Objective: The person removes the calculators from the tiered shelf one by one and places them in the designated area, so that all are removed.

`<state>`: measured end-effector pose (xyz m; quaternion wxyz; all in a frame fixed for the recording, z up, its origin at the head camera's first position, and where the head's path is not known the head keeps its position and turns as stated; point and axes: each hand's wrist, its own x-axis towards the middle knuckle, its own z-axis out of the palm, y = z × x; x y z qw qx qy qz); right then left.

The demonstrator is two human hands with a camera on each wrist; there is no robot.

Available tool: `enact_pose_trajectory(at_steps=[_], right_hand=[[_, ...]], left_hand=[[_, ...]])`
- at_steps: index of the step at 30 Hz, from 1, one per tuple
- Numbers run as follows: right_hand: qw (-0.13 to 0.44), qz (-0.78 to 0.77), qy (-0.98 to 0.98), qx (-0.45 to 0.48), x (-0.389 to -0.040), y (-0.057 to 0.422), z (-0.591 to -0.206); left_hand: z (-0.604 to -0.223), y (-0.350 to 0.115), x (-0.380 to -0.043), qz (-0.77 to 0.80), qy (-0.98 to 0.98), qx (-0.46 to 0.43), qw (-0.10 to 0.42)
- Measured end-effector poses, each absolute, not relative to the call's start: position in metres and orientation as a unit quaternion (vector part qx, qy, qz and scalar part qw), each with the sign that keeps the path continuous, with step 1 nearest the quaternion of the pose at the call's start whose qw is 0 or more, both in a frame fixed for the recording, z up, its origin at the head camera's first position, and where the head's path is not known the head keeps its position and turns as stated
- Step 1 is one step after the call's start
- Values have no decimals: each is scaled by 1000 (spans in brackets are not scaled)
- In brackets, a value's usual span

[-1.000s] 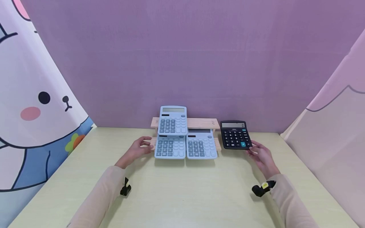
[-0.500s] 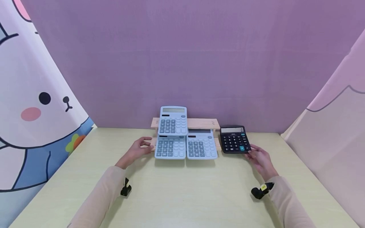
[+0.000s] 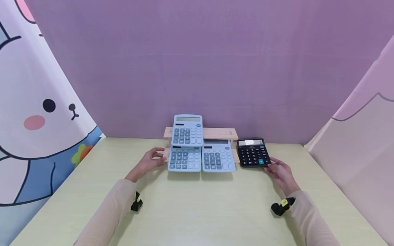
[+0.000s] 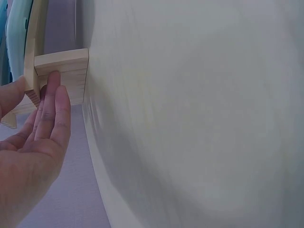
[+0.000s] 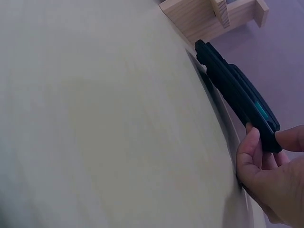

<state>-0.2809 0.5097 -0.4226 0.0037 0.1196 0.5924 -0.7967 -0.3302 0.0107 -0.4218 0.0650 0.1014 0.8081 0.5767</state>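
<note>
My right hand point(image 3: 281, 176) pinches a black calculator point(image 3: 252, 152) by its lower right corner, thumb on the key side and fingers beneath. In the right wrist view the calculator point(image 5: 237, 90) is seen edge-on, tilted close over the table. At the other side, my left hand point(image 3: 147, 164) grips the left end of a two-tier wooden rack point(image 3: 218, 133). The left wrist view has its thumb at the front of the rack's slat point(image 4: 31, 71) and the fingers behind. Three light-blue calculators lean on the rack: an upper one point(image 3: 187, 131), a lower left one point(image 3: 184, 160) and a lower right one point(image 3: 218, 157).
A pale wooden table point(image 3: 197, 205) carries everything. Purple cloth point(image 3: 197, 68) rises right behind the rack, and a cartoon-printed curtain point(image 3: 61, 147) borders the left. Pale pink fabric point(image 3: 366, 147) closes off the right side. A small black camera is strapped to each wrist.
The black calculator has come down toward the table beside the rack, its top edge sinking most, with the right hand lowering slightly. The left hand and light-blue calculators stay put.
</note>
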Motion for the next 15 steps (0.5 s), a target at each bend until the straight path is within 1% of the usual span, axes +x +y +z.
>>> enact_pose_trajectory(at_steps=[9,15], right_hand=[[9,-798,593,107,-281,508,-421],[-1,-781,619,86,-284,509,-424]], left_hand=[[-422,11,-329,579,806,102,66],[-422,11,-330,578,807,102,65]])
